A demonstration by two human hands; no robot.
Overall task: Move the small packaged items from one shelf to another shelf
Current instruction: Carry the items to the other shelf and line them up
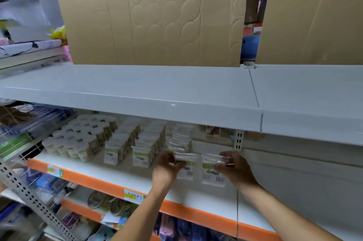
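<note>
Left hand (168, 164) fingers curled, pinching a small clear plastic packet with green-white label (185, 162); right hand (234, 166) pinching a second matching packet (213, 170), both just above the white orange-edged shelf (137, 187)

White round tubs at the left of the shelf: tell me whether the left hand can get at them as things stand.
Probably not yet: the left hand grips a clear packet, and rows of packets stand between it and the tubs.

Two bare, sleeveless forearms (275, 207)
</note>
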